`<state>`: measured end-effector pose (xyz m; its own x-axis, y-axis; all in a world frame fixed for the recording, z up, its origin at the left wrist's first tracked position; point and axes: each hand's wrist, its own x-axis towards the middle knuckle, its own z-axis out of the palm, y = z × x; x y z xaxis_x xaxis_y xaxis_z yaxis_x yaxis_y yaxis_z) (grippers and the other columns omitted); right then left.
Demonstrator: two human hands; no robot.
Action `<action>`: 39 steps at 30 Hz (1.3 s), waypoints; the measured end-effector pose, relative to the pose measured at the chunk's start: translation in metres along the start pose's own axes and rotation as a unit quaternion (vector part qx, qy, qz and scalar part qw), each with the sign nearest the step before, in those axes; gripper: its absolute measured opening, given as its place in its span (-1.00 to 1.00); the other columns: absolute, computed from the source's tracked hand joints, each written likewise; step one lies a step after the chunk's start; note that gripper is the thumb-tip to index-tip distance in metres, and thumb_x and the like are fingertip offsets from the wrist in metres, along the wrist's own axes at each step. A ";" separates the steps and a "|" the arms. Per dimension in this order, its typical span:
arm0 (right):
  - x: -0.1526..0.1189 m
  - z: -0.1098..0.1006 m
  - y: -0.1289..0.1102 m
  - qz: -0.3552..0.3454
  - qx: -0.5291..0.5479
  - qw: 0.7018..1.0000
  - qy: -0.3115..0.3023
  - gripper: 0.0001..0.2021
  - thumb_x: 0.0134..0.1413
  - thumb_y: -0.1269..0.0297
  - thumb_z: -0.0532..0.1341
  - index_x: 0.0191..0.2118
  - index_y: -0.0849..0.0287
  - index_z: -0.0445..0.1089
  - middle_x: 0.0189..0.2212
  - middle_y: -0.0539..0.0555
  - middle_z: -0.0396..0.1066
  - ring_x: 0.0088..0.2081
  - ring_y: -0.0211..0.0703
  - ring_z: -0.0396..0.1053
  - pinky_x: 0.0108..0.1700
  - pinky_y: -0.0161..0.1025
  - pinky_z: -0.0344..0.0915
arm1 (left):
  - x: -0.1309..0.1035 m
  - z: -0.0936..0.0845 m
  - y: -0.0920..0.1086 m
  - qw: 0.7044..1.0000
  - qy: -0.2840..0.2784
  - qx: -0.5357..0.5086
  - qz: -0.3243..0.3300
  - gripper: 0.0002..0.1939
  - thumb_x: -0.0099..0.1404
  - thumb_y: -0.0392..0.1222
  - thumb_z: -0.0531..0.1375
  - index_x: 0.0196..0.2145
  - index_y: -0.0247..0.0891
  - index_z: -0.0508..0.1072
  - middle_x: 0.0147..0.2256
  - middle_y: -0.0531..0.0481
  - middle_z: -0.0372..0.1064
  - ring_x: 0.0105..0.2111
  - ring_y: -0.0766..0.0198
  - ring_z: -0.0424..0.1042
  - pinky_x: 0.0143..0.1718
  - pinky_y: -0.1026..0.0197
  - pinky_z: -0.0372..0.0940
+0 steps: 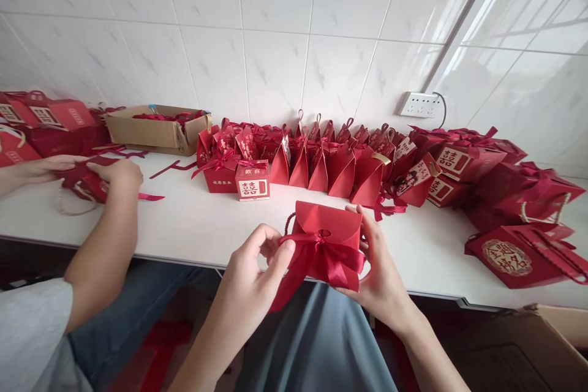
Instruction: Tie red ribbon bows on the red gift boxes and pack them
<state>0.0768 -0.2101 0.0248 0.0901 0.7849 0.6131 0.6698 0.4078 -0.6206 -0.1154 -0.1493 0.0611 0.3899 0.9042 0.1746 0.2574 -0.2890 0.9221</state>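
A red gift box (pixel 327 220) is held up in front of me, over the table's front edge. Around its front runs a dark red satin ribbon (pixel 337 263), tied in a bow below a small hole in the flap. My left hand (pixel 260 266) pinches a part of the ribbon between thumb and fingers at the box's left side. Wrapped round the right side of the box is my right hand (pixel 379 266), with some fingers hidden behind it. A dark twisted cord shows at the box's upper left.
Rows of red gift boxes (pixel 298 162) stand along the wall, with more boxes (pixel 508 257) piled at the right. A cardboard box (pixel 147 135) holds ribbons at the back left. Left of me, a co-worker's hands (pixel 122 174) handle another red box. A power strip (pixel 419 105) hangs on the wall.
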 end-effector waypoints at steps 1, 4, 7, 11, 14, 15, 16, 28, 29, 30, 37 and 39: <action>0.000 -0.001 0.000 0.003 0.001 1.000 -0.002 -0.05 -0.07 0.19 0.35 0.32 -0.07 -0.28 0.21 0.25 -0.01 0.22 0.15 0.10 0.10 0.10 0.30 | 0.000 -0.001 0.000 1.000 0.002 -0.012 0.007 -0.72 0.29 0.04 0.06 -0.43 -0.21 0.24 -0.51 0.11 0.18 -0.48 0.38 0.21 -0.50 0.39 0.17; -0.001 -0.002 -0.001 0.008 0.005 1.000 -0.006 -0.04 -0.08 0.16 0.36 0.32 -0.06 -0.27 0.22 0.26 -0.03 0.21 0.15 0.11 0.10 0.09 0.31 | -0.001 0.000 0.000 0.999 0.009 -0.044 0.024 -0.81 0.29 -0.01 0.08 -0.31 -0.18 0.30 -0.44 0.08 0.27 -0.42 0.36 0.30 -0.46 0.39 0.24; 0.000 -0.002 -0.001 0.001 0.008 1.000 -0.012 -0.05 -0.06 0.17 0.35 0.32 -0.06 -0.28 0.25 0.26 -0.07 0.23 0.14 0.09 0.10 0.08 0.31 | -0.001 0.000 0.003 0.997 0.020 -0.077 0.023 -0.80 0.28 -0.03 0.07 -0.22 -0.17 0.33 -0.44 0.08 0.29 -0.45 0.37 0.30 -0.46 0.38 0.25; -0.001 -0.001 0.000 0.001 0.002 1.000 -0.013 -0.05 -0.06 0.19 0.35 0.32 -0.06 -0.28 0.25 0.26 -0.09 0.23 0.14 0.08 0.11 0.09 0.30 | 0.000 0.001 0.007 0.995 0.037 -0.082 0.047 -0.75 0.29 0.02 0.05 -0.37 -0.20 0.35 -0.53 0.11 0.21 -0.49 0.40 0.23 -0.49 0.42 0.22; -0.003 -0.001 -0.001 0.008 -0.002 1.000 -0.013 -0.05 -0.06 0.18 0.34 0.32 -0.08 -0.29 0.25 0.25 -0.08 0.22 0.14 0.09 0.12 0.12 0.28 | 0.004 0.003 0.006 0.996 0.042 -0.056 0.051 -0.75 0.27 -0.02 0.11 -0.46 -0.22 0.31 -0.55 0.13 0.21 -0.53 0.44 0.23 -0.54 0.46 0.20; -0.003 -0.001 -0.001 0.009 0.000 1.000 -0.013 -0.05 -0.06 0.18 0.35 0.32 -0.08 -0.29 0.25 0.24 -0.08 0.22 0.14 0.09 0.12 0.12 0.28 | 0.005 0.004 0.005 0.996 0.050 -0.054 0.054 -0.79 0.26 -0.05 0.13 -0.44 -0.22 0.32 -0.52 0.12 0.25 -0.52 0.45 0.26 -0.51 0.46 0.23; -0.004 -0.001 -0.002 0.010 0.003 1.000 -0.013 -0.05 -0.06 0.17 0.34 0.32 -0.09 -0.29 0.25 0.23 -0.08 0.22 0.13 0.09 0.13 0.11 0.27 | 0.006 0.005 0.004 0.995 0.060 -0.055 0.060 -0.84 0.25 -0.09 0.15 -0.40 -0.21 0.34 -0.48 0.12 0.29 -0.48 0.44 0.31 -0.46 0.47 0.27; -0.005 0.005 0.001 0.008 0.010 1.000 -0.015 -0.03 -0.08 0.09 0.35 0.32 -0.12 -0.29 0.26 0.21 -0.09 0.22 0.15 0.07 0.14 0.13 0.26 | -0.003 0.020 0.002 0.941 0.149 -0.008 0.303 -0.79 0.21 -0.46 0.15 -0.22 -0.23 0.34 -0.33 0.06 0.31 -0.32 0.44 0.38 -0.31 0.45 0.35; -0.005 0.005 0.001 0.005 0.008 1.000 -0.013 -0.03 -0.08 0.09 0.35 0.32 -0.11 -0.30 0.26 0.22 -0.09 0.22 0.15 0.07 0.13 0.13 0.26 | -0.004 0.021 0.002 0.929 0.148 0.014 0.339 -0.76 0.20 -0.50 0.14 -0.21 -0.26 0.35 -0.33 0.04 0.30 -0.31 0.42 0.37 -0.31 0.43 0.35; -0.005 0.005 0.001 0.002 0.006 1.000 -0.010 -0.02 -0.08 0.09 0.35 0.32 -0.11 -0.30 0.25 0.22 -0.08 0.22 0.15 0.08 0.13 0.13 0.26 | -0.005 0.021 0.003 0.913 0.149 0.041 0.376 -0.74 0.19 -0.54 0.13 -0.21 -0.28 0.36 -0.33 0.02 0.30 -0.31 0.41 0.36 -0.29 0.40 0.35; -0.008 0.004 -0.008 0.013 0.032 0.999 0.021 -0.10 -0.01 0.09 0.30 0.32 -0.12 -0.29 0.25 0.20 -0.04 0.24 0.13 0.06 0.10 0.08 0.30 | -0.018 0.030 0.013 0.829 0.126 0.130 0.530 -0.75 0.18 -0.53 0.15 -0.16 -0.44 0.46 -0.30 -0.08 0.40 -0.24 0.28 0.36 -0.23 0.20 0.37; -0.010 0.003 -0.010 0.020 0.034 0.999 0.024 -0.09 -0.01 0.10 0.30 0.32 -0.13 -0.30 0.25 0.20 -0.04 0.25 0.14 0.05 0.08 0.08 0.32 | -0.022 0.030 0.018 0.832 0.128 0.140 0.521 -0.79 0.21 -0.48 0.16 -0.19 -0.40 0.48 -0.31 -0.05 0.44 -0.25 0.30 0.38 -0.23 0.20 0.38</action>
<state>0.0666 -0.2206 0.0231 0.1535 0.7785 0.6086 0.6135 0.4078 -0.6763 -0.0926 -0.1840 0.0630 0.3387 0.1442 0.9298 0.1084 -0.9876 0.1137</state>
